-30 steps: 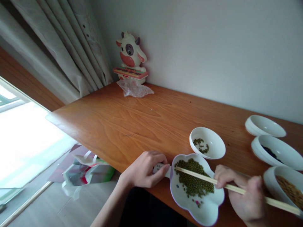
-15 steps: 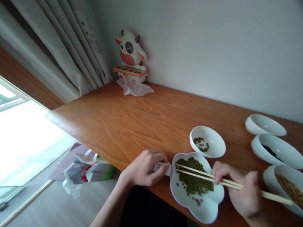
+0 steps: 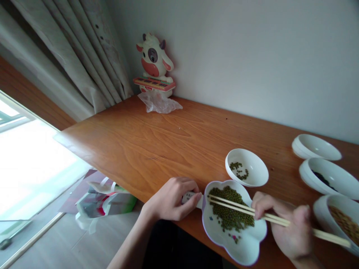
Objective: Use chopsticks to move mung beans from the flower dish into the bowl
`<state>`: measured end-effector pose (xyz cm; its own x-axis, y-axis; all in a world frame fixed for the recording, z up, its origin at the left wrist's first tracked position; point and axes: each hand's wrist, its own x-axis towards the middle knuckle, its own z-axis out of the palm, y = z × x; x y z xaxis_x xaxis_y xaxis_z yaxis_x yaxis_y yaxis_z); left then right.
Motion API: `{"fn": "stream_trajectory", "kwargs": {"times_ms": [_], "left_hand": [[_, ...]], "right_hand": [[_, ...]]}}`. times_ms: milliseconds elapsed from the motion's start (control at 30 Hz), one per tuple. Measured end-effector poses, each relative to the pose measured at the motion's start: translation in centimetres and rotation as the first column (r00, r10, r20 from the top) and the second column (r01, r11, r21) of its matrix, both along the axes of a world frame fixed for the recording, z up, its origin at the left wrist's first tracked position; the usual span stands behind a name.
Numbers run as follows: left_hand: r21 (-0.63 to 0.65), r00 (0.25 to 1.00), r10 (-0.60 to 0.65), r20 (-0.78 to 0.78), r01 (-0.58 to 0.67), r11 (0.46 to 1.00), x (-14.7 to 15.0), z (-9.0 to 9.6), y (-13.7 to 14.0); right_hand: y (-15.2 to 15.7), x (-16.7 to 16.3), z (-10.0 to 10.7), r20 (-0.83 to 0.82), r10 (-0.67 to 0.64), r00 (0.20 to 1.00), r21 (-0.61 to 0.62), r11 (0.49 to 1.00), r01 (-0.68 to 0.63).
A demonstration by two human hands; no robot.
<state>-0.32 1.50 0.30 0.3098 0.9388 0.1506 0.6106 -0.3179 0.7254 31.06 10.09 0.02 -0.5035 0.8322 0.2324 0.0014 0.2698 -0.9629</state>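
My left hand [image 3: 174, 200] is closed around the short handle of a white, flower-shaped dish [image 3: 246, 251] with a lilac rim, at the table's front edge. Green mung beans [image 3: 230, 209] are heaped in the dish's upper part. A pair of wooden chopsticks [image 3: 280, 219] is gripped in my right hand [image 3: 290, 228], beside the dish's right side. Their tips rest among the beans near the handle side, slightly apart. Just behind the dish stands a white bowl [image 3: 257, 168] with a few mung beans [image 3: 238, 170] at its bottom left.
At the right are three white bowls: a rear one [image 3: 316, 147], a middle one with dark beans [image 3: 322, 180], and a front one with brownish grains [image 3: 344, 224]. A cow toy with keyboard [image 3: 154, 65] and a plastic bag [image 3: 159, 102] sit at the back. A bag [image 3: 103, 201] stands on the floor.
Hardly anything differs. The view has shifted very slightly; both hands, the dish and the chopsticks keep the same places relative to one another.
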Motion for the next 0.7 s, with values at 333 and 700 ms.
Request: {"fn": "stream_trajectory", "kwargs": {"times_ms": [333, 700], "left_hand": [[-0.008, 1.0, 0.001, -0.002, -0.001, 1.0, -0.1, 0.0, 0.0], [-0.011, 1.0, 0.0, -0.005, 0.0, 1.0, 0.0, -0.1, -0.2]], "right_hand": [[-0.2, -0.3, 0.0, -0.032, 0.005, 0.999, 0.005, 1.0, -0.005], [0.6, 0.8, 0.0, -0.109, 0.015, 0.994, -0.031, 0.999, -0.018]]}}
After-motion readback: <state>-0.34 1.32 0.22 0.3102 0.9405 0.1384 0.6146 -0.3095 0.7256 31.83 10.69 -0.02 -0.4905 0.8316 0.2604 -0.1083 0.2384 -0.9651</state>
